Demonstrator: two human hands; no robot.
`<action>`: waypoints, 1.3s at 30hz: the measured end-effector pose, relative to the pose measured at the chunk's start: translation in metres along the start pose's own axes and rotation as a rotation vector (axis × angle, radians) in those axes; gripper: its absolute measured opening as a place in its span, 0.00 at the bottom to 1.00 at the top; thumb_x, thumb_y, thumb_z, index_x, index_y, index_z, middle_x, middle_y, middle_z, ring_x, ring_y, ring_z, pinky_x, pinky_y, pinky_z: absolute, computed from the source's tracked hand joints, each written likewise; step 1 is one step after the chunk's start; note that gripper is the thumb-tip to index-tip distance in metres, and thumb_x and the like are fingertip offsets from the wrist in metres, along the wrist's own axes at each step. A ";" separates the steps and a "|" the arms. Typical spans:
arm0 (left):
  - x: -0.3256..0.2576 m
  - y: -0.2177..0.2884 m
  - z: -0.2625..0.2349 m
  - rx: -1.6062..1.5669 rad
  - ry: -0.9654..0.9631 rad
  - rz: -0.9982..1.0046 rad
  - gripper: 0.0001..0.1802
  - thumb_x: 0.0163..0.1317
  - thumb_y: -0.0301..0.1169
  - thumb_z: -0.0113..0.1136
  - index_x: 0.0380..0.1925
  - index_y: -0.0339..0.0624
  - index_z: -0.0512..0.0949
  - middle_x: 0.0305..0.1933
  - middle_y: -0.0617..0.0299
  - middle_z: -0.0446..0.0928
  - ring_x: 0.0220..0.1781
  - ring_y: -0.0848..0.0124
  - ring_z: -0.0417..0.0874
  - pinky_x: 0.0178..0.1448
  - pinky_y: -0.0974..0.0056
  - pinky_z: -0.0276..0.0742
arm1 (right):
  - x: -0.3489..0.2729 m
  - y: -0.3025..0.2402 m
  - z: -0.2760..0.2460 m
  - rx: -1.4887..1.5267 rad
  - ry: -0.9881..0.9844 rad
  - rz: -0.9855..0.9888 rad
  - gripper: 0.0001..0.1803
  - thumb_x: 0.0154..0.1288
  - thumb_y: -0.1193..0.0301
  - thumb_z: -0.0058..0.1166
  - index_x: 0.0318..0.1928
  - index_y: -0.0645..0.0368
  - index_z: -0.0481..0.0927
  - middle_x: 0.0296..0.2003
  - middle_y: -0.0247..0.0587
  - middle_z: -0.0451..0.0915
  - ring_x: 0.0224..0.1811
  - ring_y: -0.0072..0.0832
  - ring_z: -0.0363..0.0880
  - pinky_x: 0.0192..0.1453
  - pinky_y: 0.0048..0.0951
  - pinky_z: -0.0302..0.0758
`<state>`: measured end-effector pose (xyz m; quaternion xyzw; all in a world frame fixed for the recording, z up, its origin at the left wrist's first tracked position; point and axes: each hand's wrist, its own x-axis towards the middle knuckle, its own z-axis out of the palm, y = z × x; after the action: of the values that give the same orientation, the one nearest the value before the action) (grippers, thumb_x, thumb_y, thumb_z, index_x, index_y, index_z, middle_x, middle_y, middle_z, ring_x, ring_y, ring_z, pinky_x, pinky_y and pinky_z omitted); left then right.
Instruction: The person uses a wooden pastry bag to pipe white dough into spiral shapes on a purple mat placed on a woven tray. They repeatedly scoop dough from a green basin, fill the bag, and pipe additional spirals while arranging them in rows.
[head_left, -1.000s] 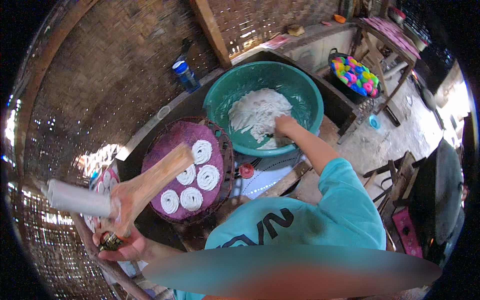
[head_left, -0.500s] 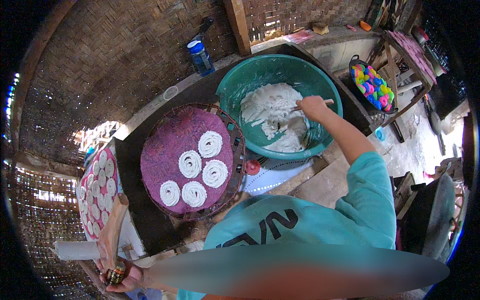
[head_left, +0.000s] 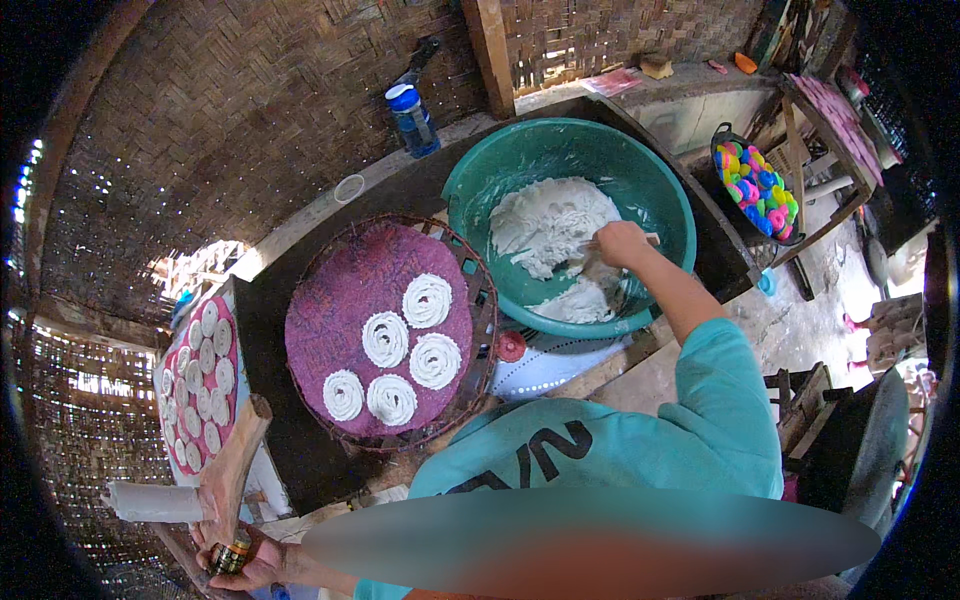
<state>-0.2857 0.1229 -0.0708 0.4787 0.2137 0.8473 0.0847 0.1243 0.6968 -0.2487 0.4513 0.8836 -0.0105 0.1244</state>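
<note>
In my right hand [head_left: 625,246], closed, is a wooden spatula [head_left: 652,239], its lower part among the white dough [head_left: 550,222]. The dough lies in a large green basin [head_left: 672,200], heaped and smeared on the floor of it. At the lower left my left hand [head_left: 262,562] is closed around a wooden tool [head_left: 236,460] with a pale grey tube [head_left: 155,502] sticking out sideways and a dark, gold-banded cylinder [head_left: 230,553] at its lower end. Between them, several white dough coils [head_left: 385,340] rest on a purple cloth [head_left: 335,290] over a round woven tray [head_left: 482,300].
Further white coils lie on a pink round surface [head_left: 210,440] at the far left. A blue bottle [head_left: 414,122] stands by the woven wall. Behind the basin's right side sits a black basket [head_left: 722,135] of colourful pieces. A red lid [head_left: 510,346] lies between tray and basin.
My right hand has moved slightly down with the spatula, and the dough looks shifted in the basin. The view has moved a little. My left hand still grips the wooden tool.
</note>
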 end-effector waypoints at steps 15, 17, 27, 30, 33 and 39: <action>0.020 -0.067 0.017 -0.034 0.066 -0.054 0.28 0.55 0.50 0.58 0.51 0.47 0.69 0.55 0.52 0.67 0.56 0.56 0.68 0.55 0.51 0.69 | -0.031 -0.005 -0.029 0.216 -0.312 -0.022 0.22 0.50 0.53 0.55 0.32 0.62 0.82 0.31 0.49 0.80 0.33 0.38 0.80 0.38 0.38 0.76; 0.018 -0.081 0.027 0.064 0.116 -0.095 0.29 0.54 0.50 0.58 0.51 0.46 0.69 0.54 0.52 0.68 0.55 0.56 0.69 0.54 0.51 0.70 | -0.039 0.002 -0.037 0.358 -0.449 0.094 0.30 0.49 0.45 0.58 0.29 0.64 0.81 0.24 0.47 0.80 0.25 0.34 0.79 0.32 0.36 0.77; 0.033 -0.167 0.133 0.409 -0.226 -0.606 0.31 0.47 0.42 0.68 0.47 0.40 0.66 0.41 0.55 0.74 0.41 0.59 0.80 0.44 0.58 0.80 | -0.159 0.082 -0.119 1.296 -0.443 -0.069 0.24 0.64 0.56 0.49 0.49 0.65 0.76 0.18 0.32 0.72 0.12 0.17 0.64 0.16 0.20 0.62; 0.035 -0.209 0.160 0.668 -0.446 -0.745 0.27 0.42 0.31 0.72 0.43 0.43 0.72 0.38 0.61 0.76 0.41 0.69 0.80 0.43 0.65 0.78 | -0.198 0.079 -0.165 1.309 -0.405 -0.249 0.33 0.64 0.48 0.45 0.49 0.71 0.75 0.17 0.37 0.75 0.11 0.18 0.65 0.15 0.21 0.62; 0.027 -0.244 0.216 0.578 -0.602 -0.636 0.29 0.38 0.37 0.73 0.44 0.43 0.74 0.41 0.58 0.78 0.43 0.66 0.80 0.47 0.61 0.76 | -0.226 0.076 -0.203 1.231 -0.483 -0.297 0.36 0.63 0.45 0.44 0.49 0.71 0.74 0.19 0.37 0.77 0.12 0.17 0.68 0.14 0.20 0.62; 0.022 -0.267 0.262 0.832 -1.025 -0.432 0.28 0.40 0.47 0.66 0.41 0.43 0.77 0.44 0.46 0.75 0.47 0.49 0.76 0.51 0.53 0.72 | -0.258 0.038 -0.274 0.650 -0.482 -0.347 0.28 0.66 0.49 0.41 0.40 0.63 0.79 0.19 0.34 0.76 0.18 0.20 0.72 0.21 0.25 0.67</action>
<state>-0.0913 0.4434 -0.0541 0.7578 0.5444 0.3264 0.1513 0.2419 0.5505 0.0795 0.2964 0.8429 -0.4137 0.1749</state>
